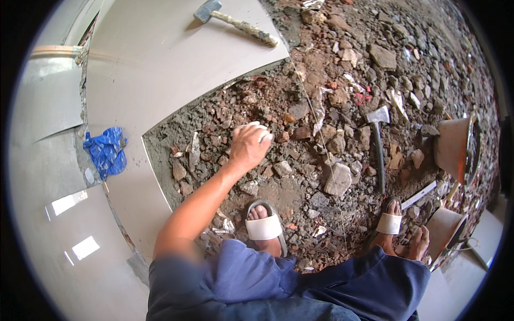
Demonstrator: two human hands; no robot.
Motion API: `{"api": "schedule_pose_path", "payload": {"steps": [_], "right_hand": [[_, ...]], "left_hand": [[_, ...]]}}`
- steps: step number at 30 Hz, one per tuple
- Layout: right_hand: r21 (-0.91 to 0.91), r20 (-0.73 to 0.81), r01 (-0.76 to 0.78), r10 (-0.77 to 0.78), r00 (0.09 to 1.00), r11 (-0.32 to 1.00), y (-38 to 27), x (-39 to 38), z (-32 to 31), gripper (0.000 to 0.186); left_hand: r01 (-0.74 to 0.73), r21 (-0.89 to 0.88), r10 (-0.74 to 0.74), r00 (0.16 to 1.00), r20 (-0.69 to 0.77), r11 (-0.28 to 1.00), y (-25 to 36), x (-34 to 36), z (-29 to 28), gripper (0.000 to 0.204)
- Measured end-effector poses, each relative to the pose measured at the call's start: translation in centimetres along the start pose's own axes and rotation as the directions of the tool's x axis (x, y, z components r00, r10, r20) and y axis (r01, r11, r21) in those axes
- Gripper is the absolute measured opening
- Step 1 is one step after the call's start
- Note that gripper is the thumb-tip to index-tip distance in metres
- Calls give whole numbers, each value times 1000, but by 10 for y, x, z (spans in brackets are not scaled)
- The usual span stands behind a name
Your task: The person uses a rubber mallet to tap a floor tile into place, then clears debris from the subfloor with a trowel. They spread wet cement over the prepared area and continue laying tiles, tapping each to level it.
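My left hand (pixel 249 145) reaches over the rubble, its fingers curled closed. A pale patch shows at the fingertips, and I cannot make out what they hold. My right hand (pixel 419 244) is low beside my right foot, mostly behind the trouser leg. Its visible fingers are bent, and anything in them is hidden. Near it lie a pale metal strip (pixel 419 195) and a tilted bucket (pixel 443 227). A hatchet (pixel 379 144) with a dark handle rests on the stones between my hands, farther away. Broken stones (pixel 338 179) and bits of brick surround my left hand.
Large pale tiles (pixel 176 59) cover the left and far left, with a hammer (pixel 235 22) on one. A crumpled blue plastic sheet (pixel 107 152) lies at a tile joint. A taut string (pixel 316 120) crosses the rubble. Another bucket (pixel 454 147) lies at right.
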State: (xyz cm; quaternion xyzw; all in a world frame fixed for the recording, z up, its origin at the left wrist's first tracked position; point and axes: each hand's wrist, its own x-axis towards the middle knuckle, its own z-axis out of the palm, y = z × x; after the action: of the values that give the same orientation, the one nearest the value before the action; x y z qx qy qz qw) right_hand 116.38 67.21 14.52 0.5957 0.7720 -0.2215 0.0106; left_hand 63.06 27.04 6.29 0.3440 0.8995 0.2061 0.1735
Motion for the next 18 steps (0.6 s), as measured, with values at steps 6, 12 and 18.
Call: {"api": "schedule_pose_path", "payload": {"steps": [6, 12, 18], "right_hand": [[-91, 8, 121, -121, 993, 988, 14, -18, 6, 26], [59, 159, -258, 246, 956, 964, 43, -39, 7, 27], [25, 35, -58, 58, 998, 998, 9, -38, 49, 25]], "left_hand": [[119, 61, -115, 991, -69, 991, -20, 21, -8, 25], [94, 121, -80, 990, -114, 988, -14, 53, 1, 22], [161, 229, -128, 980, -152, 960, -12, 85, -3, 43]]}}
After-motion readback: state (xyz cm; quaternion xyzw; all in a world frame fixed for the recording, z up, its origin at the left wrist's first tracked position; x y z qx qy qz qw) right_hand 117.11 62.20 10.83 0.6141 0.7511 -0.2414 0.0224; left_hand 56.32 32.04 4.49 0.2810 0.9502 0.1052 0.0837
